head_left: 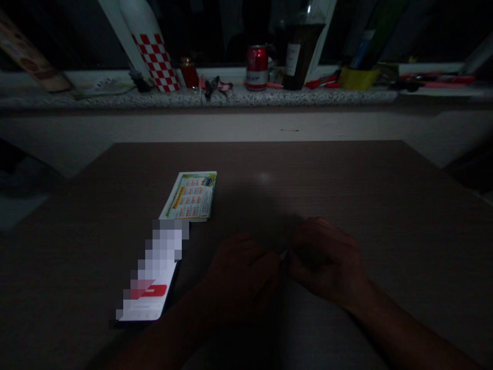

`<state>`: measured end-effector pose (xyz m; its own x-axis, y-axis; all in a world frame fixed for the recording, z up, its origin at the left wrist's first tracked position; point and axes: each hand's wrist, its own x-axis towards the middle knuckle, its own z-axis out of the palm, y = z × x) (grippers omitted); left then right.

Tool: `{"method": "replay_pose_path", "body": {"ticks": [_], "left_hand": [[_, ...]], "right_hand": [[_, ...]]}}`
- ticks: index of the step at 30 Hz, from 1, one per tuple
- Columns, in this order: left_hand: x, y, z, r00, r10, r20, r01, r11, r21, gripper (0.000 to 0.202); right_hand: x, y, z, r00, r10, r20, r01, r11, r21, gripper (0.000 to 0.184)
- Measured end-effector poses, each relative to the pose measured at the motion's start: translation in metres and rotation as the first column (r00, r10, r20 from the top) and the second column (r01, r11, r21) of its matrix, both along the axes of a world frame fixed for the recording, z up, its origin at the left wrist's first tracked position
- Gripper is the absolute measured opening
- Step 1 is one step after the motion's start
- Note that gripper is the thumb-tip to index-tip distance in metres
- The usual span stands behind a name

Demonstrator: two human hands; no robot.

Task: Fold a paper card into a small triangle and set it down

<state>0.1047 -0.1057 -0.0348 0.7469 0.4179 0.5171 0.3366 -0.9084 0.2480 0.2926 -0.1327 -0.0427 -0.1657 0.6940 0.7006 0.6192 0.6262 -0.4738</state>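
My left hand [241, 275] and my right hand [327, 259] rest close together on the dark wooden table [346, 180], near its front edge. Both have their fingers curled in, fingertips meeting around a tiny pale thing [284, 254] that is too small and dim to name. To the left of my left hand lies a phone [150, 288] with a lit screen. Beyond the phone lies a small printed calendar card [191, 196], flat on the table.
A stone windowsill [115, 97] runs along the back. On it stand a red can [257, 67], a dark bottle [299, 51], a red-and-white checked container [157, 56], a small red jar [189, 73], a yellow tape roll [358, 77] and pens. The room is dim.
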Motion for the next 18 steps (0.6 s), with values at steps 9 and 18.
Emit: {"method": "replay_pose_path", "body": {"ticks": [9,18], "left_hand": [[-0.007,0.001,-0.001,1.0,0.003,0.029,-0.003,1.0,-0.001,0.015],[-0.004,0.002,-0.005,0.999,0.038,0.037,-0.036,0.998,-0.056,0.021]], "right_hand": [[0.021,0.009,0.001,0.993,-0.112,0.032,0.114,0.99,-0.08,0.013],[0.005,-0.002,0.005,0.998,0.069,0.001,-0.068,0.996,-0.049,0.023]]}}
